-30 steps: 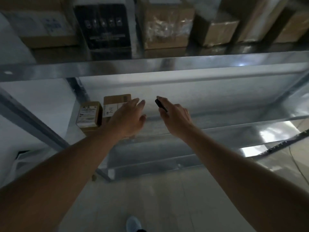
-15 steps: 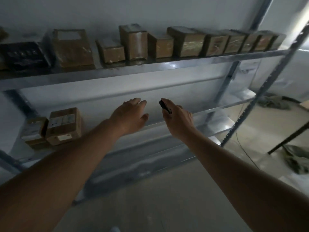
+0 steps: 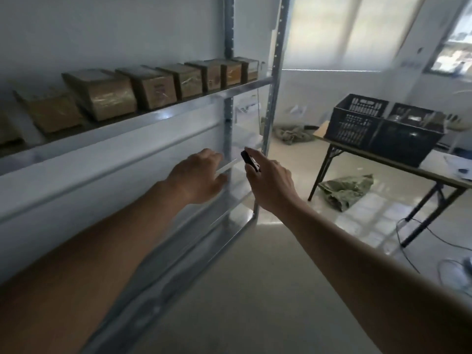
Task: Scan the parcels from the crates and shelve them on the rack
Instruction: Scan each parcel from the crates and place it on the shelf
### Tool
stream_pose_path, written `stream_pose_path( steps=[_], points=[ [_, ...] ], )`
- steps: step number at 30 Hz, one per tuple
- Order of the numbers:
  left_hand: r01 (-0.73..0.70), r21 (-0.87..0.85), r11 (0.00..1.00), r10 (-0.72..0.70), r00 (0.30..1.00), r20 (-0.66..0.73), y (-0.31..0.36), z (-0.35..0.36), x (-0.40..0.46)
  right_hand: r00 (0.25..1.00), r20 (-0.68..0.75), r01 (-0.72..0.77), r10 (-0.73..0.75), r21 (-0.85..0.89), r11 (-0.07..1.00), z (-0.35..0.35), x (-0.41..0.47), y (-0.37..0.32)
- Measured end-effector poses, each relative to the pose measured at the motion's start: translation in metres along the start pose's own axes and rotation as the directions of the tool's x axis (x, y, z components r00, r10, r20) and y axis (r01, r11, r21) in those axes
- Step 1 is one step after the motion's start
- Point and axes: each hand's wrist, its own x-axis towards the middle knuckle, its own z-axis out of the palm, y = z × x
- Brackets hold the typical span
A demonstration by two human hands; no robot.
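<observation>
two black crates (image 3: 383, 123) hold parcels; right fingers (image 3: 255, 155) grasp scanner (image 3: 250, 161), left fingers (image 3: 212, 155) relaxed.

The right hand (image 3: 270, 185) covers most of the small black scanner (image 3: 249, 161), so only its top end shows. The fingertips of the left hand (image 3: 198, 178) are smeared, and whether they touch the rack (image 3: 271, 98) cannot be told. The labels on the parcels (image 3: 155, 88) are too blurred to read (the leftmost one is cut off by the picture's edge). What lies in the crates (image 3: 383, 123) is dark and unclear. The table (image 3: 398, 166) runs out of the picture at the right, and both forearms leave at the bottom.
</observation>
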Motion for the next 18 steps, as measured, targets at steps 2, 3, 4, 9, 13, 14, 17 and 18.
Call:
stream_pose_path(
  steps=[2, 3, 4, 9, 13, 14, 17, 18],
  points=[
    [-0.07, -0.019, 0.997, 0.07, 0.998, 0.001, 0.024, 0.011, 0.046, 0.998, -0.045, -0.05, 0.05, -0.002, 0.999, -0.014, 0.019, 0.033],
    [-0.104, -0.022, 0.994, 0.104, 0.995, 0.0, 0.035, 0.017, 0.069, 0.995, -0.065, -0.076, 0.075, -0.012, 0.997, -0.02, 0.03, 0.05],
    [-0.135, -0.023, 0.991, 0.135, 0.991, 0.002, 0.046, 0.023, 0.092, 0.991, -0.084, -0.102, 0.1, -0.024, 0.994, -0.026, 0.041, 0.067],
    [-0.276, -0.043, 0.96, 0.277, 0.961, 0.018, 0.099, 0.054, 0.202, 0.962, -0.168, -0.225, 0.215, -0.042, 0.973, -0.055, 0.095, 0.139],
    [-0.382, -0.059, 0.922, 0.384, 0.923, 0.036, 0.154, 0.08, 0.286, 0.928, -0.228, -0.314, 0.296, -0.046, 0.948, -0.087, 0.132, 0.203],
    [-0.405, -0.067, 0.912, 0.408, 0.912, 0.043, 0.17, 0.085, 0.305, 0.918, -0.241, -0.337, 0.316, -0.051, 0.94, -0.096, 0.14, 0.22],
    [-0.467, -0.08, 0.881, 0.472, 0.879, 0.062, 0.219, 0.102, 0.358, 0.884, -0.28, -0.402, 0.374, -0.05, 0.914, -0.127, 0.164, 0.271],
    [-0.486, -0.08, 0.871, 0.491, 0.869, 0.065, 0.235, 0.108, 0.375, 0.877, -0.289, -0.415, 0.385, -0.048, 0.909, -0.137, 0.171, 0.289]
  ],
)
